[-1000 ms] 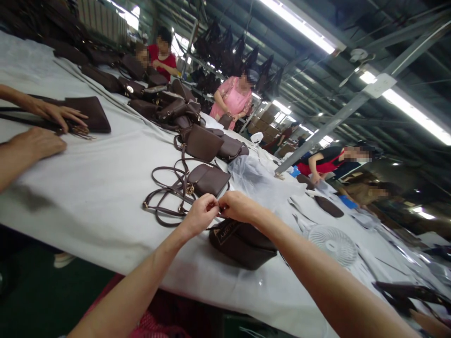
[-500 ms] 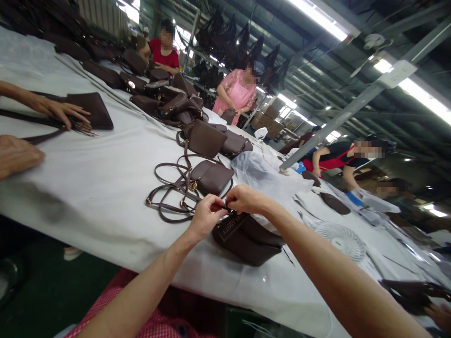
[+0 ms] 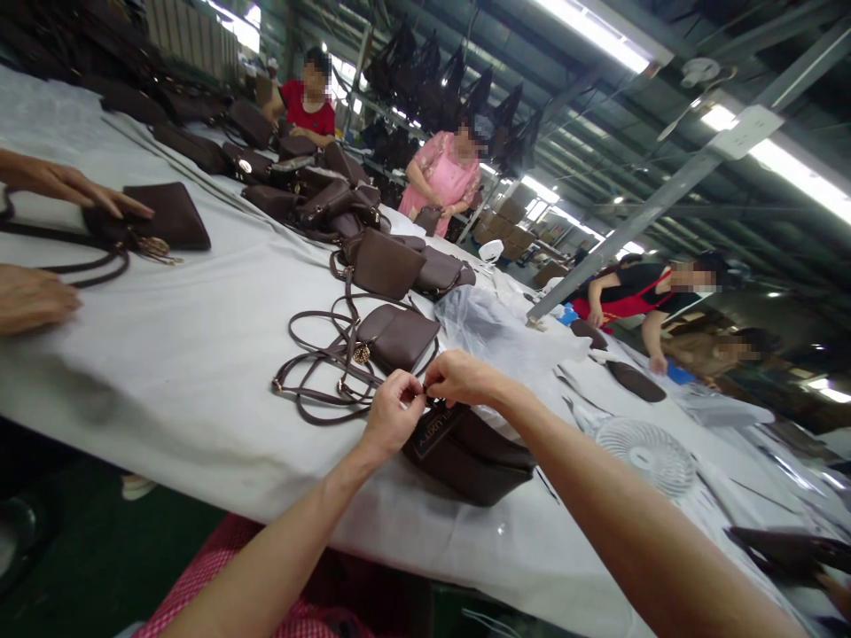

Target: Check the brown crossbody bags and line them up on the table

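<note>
Two bare hands are brought together above one dark brown bag (image 3: 473,461).
The left hand (image 3: 396,408) and the right hand (image 3: 456,377) are reached forward, with bent fingers almost touching; by the closed fingertips of both, one small dark piece (image 3: 425,391) is pinched, its exact kind being too small to tell. Just below, one lettered tag (image 3: 439,427) is seen against the bag, which is lying on the near part of the white-covered table (image 3: 219,354). Beside them, on the far left side, one smaller bag (image 3: 401,335) is laid with one round gold charm (image 3: 361,354). To the right, one white fan (image 3: 644,456) is placed. At the left edge, one bag (image 3: 174,215) is touched by one of two co-worker's hands (image 3: 73,188).
</note>
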